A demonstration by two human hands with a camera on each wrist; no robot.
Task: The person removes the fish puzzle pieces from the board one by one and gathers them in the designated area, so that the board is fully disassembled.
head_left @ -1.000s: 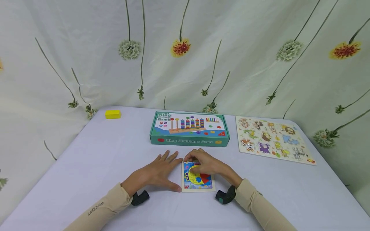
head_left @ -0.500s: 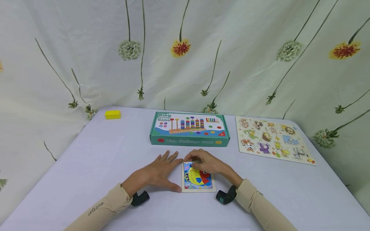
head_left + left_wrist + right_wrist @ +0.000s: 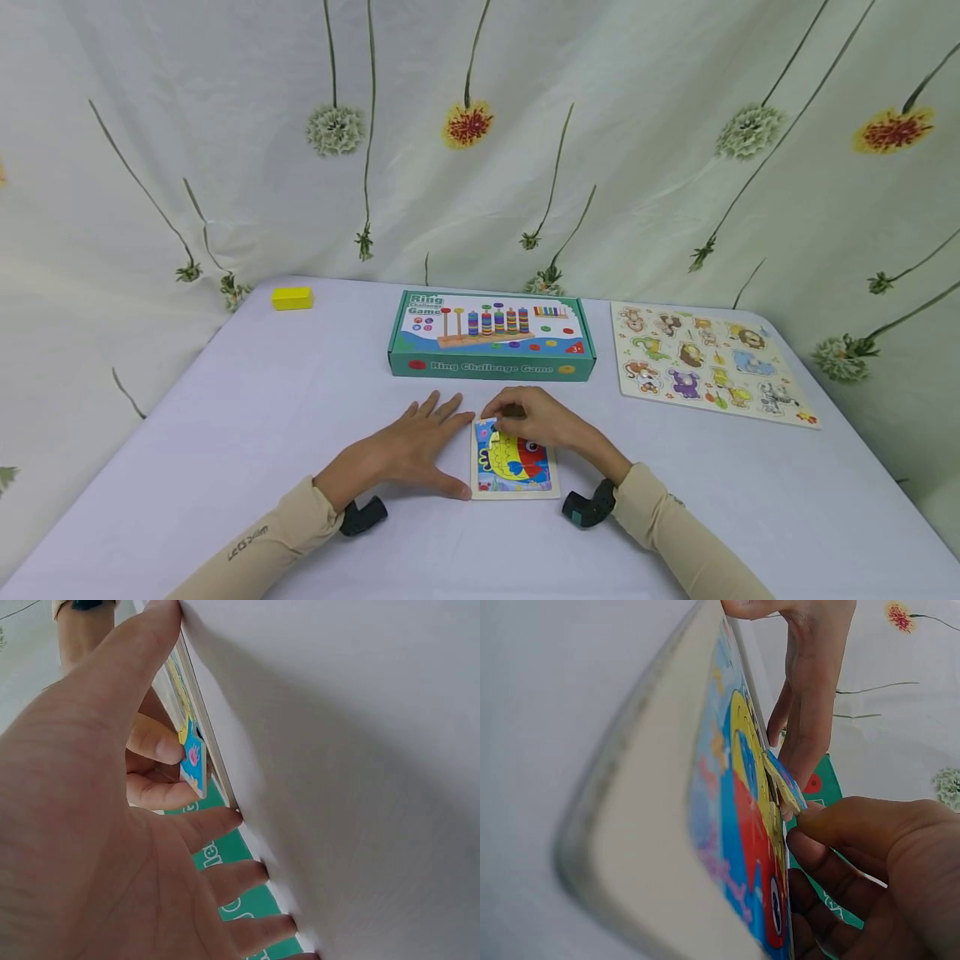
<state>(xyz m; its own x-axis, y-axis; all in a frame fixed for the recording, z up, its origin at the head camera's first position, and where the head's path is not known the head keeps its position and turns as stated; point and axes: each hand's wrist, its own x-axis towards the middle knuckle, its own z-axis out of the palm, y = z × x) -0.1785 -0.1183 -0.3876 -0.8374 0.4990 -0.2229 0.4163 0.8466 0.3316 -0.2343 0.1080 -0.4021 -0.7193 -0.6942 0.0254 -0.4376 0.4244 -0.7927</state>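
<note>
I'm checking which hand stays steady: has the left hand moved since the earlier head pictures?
No: judged against the green box in the head view, the left hand lies where it did, beside the fish puzzle.

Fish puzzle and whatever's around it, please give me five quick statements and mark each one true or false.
1. The right hand pinches a puzzle piece. True.
2. The left hand is curled into a fist. False: the left hand's fingers are spread.
3. The green game box lies beyond the fish puzzle, as the head view shows. True.
4. The yellow block sits on top of the green game box. False: the yellow block lies to its left, apart from it.
5. The animal board lies right of the green game box. True.
</note>
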